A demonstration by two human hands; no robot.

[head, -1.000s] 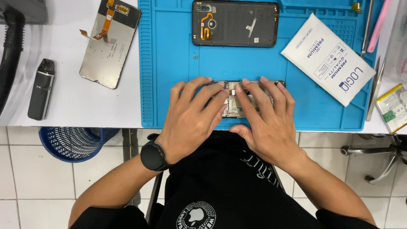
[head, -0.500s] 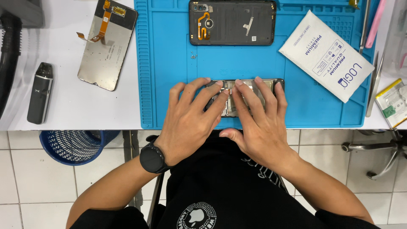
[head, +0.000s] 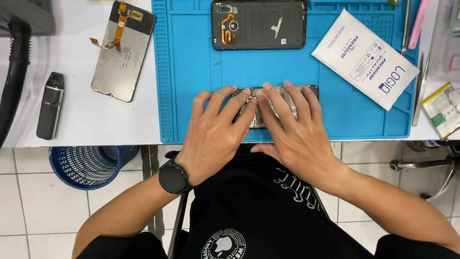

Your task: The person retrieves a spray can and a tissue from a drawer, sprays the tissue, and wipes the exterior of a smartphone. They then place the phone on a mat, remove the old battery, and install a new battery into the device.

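- Both hands are down on the phone frame, which lies flat at the near edge of the blue mat on the surface.
- Left hand: fingers spread, tips pressing on the frame's left half, nothing gripped.
- Right hand: fingers fanned over the right half, pressing flat, thumb tucked below the mat's edge.
- Judging by the layout, the phone is well apart: the back cover lies inside-up at the far side of the mat, and the screen panel rests off the mat to the left, its orange ribbon loose.
- A battery sits at the right, with a white pouch and tweezers beside it.
- So reassembly looks unfinished; cover, screen and battery are all still off the frame.
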